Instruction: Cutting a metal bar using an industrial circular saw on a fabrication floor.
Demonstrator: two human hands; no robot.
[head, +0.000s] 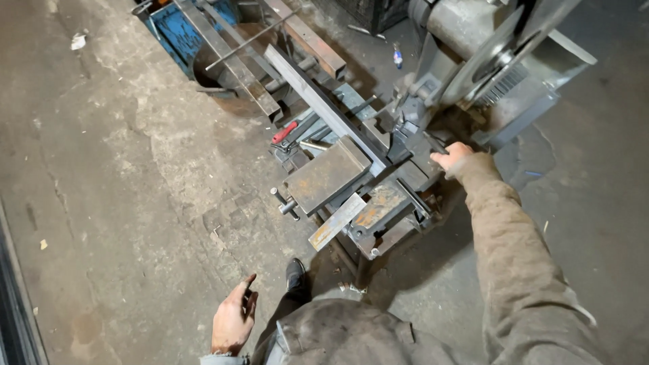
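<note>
- Head camera looks down at a dirty metal saw machine (378, 182) standing on a grey concrete floor (135, 169).
- The right hand (451, 157) reaches out in a brown sleeve (503, 236) and rests on the top of the machine, by a dark handle (435, 142).
- Its fingers curl over the edge there. I cannot tell if its grip is closed on the handle or just touching it.
- The left hand (233, 318) hangs low over the floor, well apart from the machine. Its grip is loose and half open, and it holds nothing.
- A long grey metal bar (324, 108) lies slanted across the machine, running from the upper left down toward the right hand.
- A flat rusty plate (326, 174) sits on the machine just left of the bar's lower end.
- A short rusty strip (337, 220) pokes out below the plate, toward the person.
- A tool with a red handle (284, 131) lies just left of the bar.
- A big round saw blade (483, 61) is tipped up above the right hand.
- More long metal pieces (236, 61) lie behind the machine, beside a blue box (172, 34).
- A black shoe (295, 277) stands on the floor between the left hand and the machine.
</note>
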